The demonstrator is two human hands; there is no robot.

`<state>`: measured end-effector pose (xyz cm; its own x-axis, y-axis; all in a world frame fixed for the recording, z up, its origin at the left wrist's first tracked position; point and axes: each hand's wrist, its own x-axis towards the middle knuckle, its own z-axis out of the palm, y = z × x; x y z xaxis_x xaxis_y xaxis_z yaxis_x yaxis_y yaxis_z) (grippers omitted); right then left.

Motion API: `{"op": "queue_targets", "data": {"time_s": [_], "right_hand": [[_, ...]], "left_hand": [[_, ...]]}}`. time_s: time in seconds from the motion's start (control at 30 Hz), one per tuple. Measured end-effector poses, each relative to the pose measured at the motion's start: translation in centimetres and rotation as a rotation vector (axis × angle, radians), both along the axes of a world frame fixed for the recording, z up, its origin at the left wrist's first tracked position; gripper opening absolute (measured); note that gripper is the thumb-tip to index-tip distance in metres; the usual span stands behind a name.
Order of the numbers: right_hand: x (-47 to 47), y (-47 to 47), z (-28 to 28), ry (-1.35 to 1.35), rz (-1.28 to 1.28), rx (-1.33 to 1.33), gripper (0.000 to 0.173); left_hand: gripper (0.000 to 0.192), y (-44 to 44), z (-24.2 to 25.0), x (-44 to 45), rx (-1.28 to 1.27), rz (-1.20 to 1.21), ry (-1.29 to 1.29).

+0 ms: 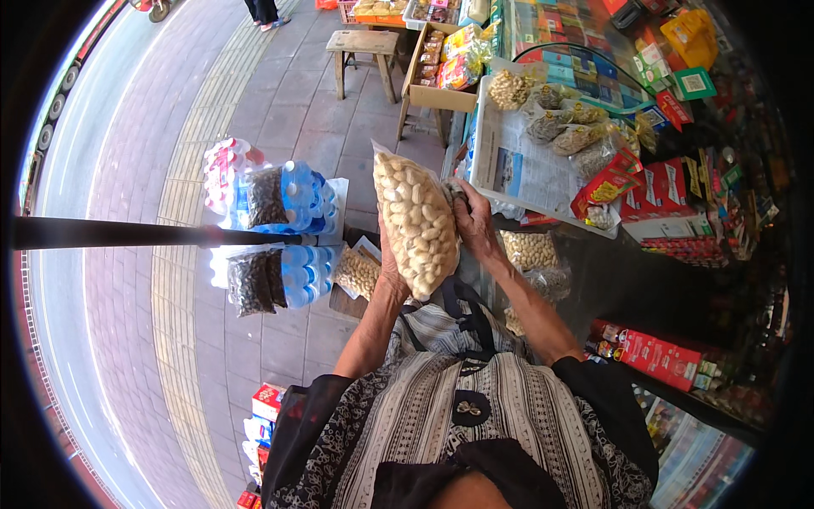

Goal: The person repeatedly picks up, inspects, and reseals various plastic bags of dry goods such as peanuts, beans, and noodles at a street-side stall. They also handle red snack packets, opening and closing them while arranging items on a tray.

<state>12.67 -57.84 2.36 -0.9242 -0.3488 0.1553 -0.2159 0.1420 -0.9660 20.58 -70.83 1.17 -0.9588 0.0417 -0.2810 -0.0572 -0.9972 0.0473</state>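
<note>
A clear plastic bag of unshelled peanuts (416,219) is held upright in front of my chest. My left hand (392,261) supports its left side, the fingers mostly hidden behind the bag. On the other side, my right hand (472,219) has its fingers against the bag's edge, with something small and dark grey by the fingertips that I cannot make out. Another bag of peanuts (357,272) lies beyond my left forearm. Under my right forearm lies one more peanut bag (529,249), beside a bag of darker goods (548,283).
A white tray (540,207) lined with newspaper holds several filled bags at the right. Shrink-wrapped water bottles (305,197) with bags of dark seeds (255,280) stand left, crossed by a dark pole (127,233). A wooden stool (362,43) and a cardboard box (442,97) are ahead.
</note>
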Motion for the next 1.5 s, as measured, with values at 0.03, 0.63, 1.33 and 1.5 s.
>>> {"op": "queue_targets", "data": {"time_s": [0.03,0.63,1.33,1.5], "right_hand": [[-0.3,0.3,0.2,0.068,0.030,0.156,0.028],[1.6,-0.9,5.4,0.500,0.202,0.365,0.047],[3.4,5.9,3.4,0.043,0.117,0.100,0.038],[3.3,5.5,3.6,0.209,0.088,0.157,0.044]], "left_hand": [[0.073,0.1,-0.1,0.2,0.049,0.016,0.036],[0.056,-0.2,-4.5,-0.2,-0.068,-0.037,-0.133],[0.077,-1.2,-2.4,0.2,-0.461,0.007,0.069],[0.077,-0.3,-2.2,0.5,-0.331,-0.163,-0.060]]}}
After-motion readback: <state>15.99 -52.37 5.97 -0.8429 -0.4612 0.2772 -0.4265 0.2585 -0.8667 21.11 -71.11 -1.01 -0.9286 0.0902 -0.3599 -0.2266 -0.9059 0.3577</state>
